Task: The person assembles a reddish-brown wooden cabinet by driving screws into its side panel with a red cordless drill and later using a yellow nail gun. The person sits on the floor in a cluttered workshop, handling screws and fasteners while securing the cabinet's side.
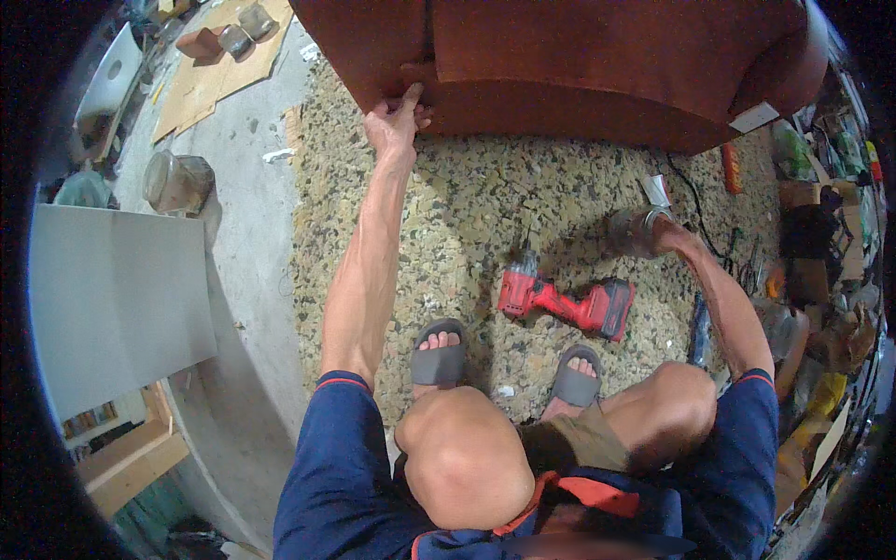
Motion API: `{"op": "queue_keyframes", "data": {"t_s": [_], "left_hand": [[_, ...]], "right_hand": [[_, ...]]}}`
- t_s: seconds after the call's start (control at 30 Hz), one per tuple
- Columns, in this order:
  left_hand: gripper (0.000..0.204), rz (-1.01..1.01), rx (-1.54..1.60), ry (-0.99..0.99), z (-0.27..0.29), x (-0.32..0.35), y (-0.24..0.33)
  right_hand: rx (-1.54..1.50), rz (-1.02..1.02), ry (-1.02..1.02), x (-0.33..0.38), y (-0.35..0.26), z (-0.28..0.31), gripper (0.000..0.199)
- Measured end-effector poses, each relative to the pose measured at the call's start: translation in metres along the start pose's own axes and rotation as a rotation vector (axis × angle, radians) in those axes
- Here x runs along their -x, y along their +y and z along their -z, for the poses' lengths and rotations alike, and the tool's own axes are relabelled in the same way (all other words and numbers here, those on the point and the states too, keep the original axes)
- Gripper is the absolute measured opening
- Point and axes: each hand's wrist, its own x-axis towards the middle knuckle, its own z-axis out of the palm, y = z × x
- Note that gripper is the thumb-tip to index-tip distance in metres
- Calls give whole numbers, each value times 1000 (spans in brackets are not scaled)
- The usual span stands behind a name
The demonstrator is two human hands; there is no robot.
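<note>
A large reddish-brown upholstered piece of furniture (579,56) fills the top of the view. At its lower left edge my left hand (399,121) is closed, thumb up and fingers curled against the fabric; whatever they pinch is too small to make out. My right hand (665,233) reaches into the mouth of a clear jar (631,231) lying on the speckled foam mat, so its fingers are hidden. Between my feet and the furniture lies a red and black cordless drill (565,303), on its side, touched by neither hand.
A black cable (695,191) and a red tube-like thing (731,168) lie right of the jar. Left, on concrete, are another clear jar (177,182) and a pale panel (121,299). Cardboard (224,79) bears several small things. Clutter (812,233) lines the right side.
</note>
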Motion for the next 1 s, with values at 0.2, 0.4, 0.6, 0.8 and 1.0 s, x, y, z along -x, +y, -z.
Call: {"op": "queue_keyframes", "data": {"t_s": [0.2, 0.4, 0.6, 0.8, 1.0], "left_hand": [[40, 5, 18, -74, 3, -5, -4], [39, 129, -101, 80, -3, -1, 0], [31, 71, -110, 44, -1, -3, 2], [36, 90, -101, -15, 2, -11, -1], [37, 69, -81, -5, 6, -11, -3]], "right_hand": [[-127, -73, -4, 17, -23, 46, 18], [-610, -118, 433, 26, -62, 113, 19], [-451, -85, 415, -33, -145, 91, 17], [-779, -265, 508, -117, -203, -10, 23], [-836, -431, 803, -150, -249, -48, 23]]}}
